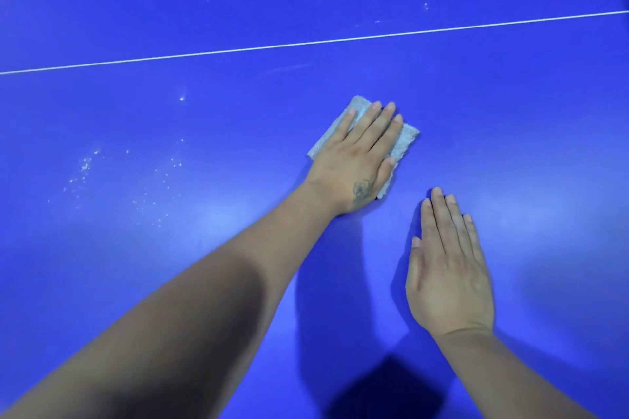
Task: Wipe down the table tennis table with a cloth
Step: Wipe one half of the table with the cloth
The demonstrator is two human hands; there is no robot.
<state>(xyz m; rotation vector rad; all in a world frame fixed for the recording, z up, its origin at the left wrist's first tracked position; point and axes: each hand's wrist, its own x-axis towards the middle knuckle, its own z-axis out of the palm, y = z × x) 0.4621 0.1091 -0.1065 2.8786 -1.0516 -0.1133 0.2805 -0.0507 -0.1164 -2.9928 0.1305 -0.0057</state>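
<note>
Flatly, cloth [405, 138]: grey, folded, nubby, poking out past the fingertips.
Left hand [354, 160]: fingers straight, pressed it down.
Right hand [447, 269]: fingers straight, held nothing.

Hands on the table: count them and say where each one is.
2. The left hand presses flat on the grey cloth mid-table; the right hand lies flat on the bare blue table nearer the camera.

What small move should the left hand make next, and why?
Probably slide the cloth leftward under the flat left hand: white specks dot the table to its left, while the surface around the cloth looks clean. The right hand only rests flat.
</note>
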